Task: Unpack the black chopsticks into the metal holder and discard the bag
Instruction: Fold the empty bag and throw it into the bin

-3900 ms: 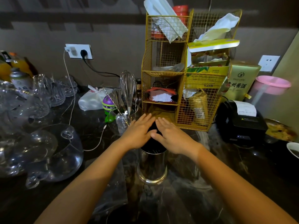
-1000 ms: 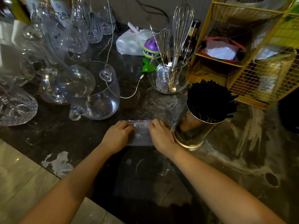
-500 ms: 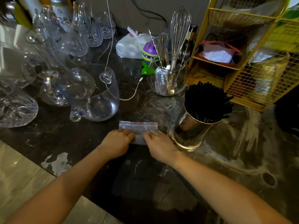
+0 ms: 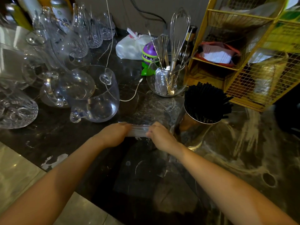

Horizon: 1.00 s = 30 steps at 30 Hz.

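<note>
The black chopsticks (image 4: 206,103) stand bunched in the shiny metal holder (image 4: 193,132) on the dark counter, right of centre. Just left of the holder, both hands grip a clear plastic bag (image 4: 139,131) that lies on the counter. My left hand (image 4: 115,135) pinches its left end and my right hand (image 4: 160,137) pinches its right end. The part of the bag between them is a narrow, bunched strip. More of the clear film spreads flat on the counter below my hands (image 4: 142,172).
Several clear glass jugs and cups (image 4: 90,95) crowd the left. A glass bowl with a whisk and utensils (image 4: 167,78) stands behind the bag, beside a purple-green toy (image 4: 148,54) and a white bag (image 4: 129,46). A yellow wire rack (image 4: 243,62) rises behind the holder.
Earlier both hands rested on the chopstick tops in the holder. Since then they moved to the clear bag, and over the last second its flat top has been folded into a narrow strip.
</note>
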### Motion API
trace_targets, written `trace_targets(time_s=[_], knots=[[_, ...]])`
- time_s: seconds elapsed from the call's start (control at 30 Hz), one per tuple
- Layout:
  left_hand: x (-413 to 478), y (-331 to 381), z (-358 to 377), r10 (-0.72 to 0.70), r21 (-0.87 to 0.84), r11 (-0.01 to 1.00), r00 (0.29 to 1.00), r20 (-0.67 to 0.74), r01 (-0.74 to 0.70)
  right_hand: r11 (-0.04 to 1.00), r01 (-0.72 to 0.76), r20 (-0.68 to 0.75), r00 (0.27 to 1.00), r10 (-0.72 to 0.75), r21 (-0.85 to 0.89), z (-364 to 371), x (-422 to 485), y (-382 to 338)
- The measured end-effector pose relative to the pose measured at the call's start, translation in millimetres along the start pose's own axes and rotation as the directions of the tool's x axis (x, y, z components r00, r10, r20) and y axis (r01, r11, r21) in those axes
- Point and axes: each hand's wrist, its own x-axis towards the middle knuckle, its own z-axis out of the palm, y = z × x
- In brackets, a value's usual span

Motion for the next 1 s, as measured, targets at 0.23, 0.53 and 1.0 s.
trace_targets(time_s=[0.23,0.53,1.0], knots=[[15.3,-7.3,-3.9,-0.064,-0.096,0.993,0.998,-0.01,0.063,0.957,-0.23,0.005,0.973,0.233,0.178,-4.6,10.1,-0.1],[22.2,-9.3,-4.2,-0.162,-0.045,0.985,0.986,0.038,0.164,0.939,-0.277,0.012,0.96,0.28,0.206,-8.6,18.3,-0.7],[29.1,-17.8,-0.8,-0.117,0.022,0.993,0.992,-0.037,0.118,0.967,-0.243,-0.131,0.959,0.252,0.081,-0.4,25.0,2.8]])
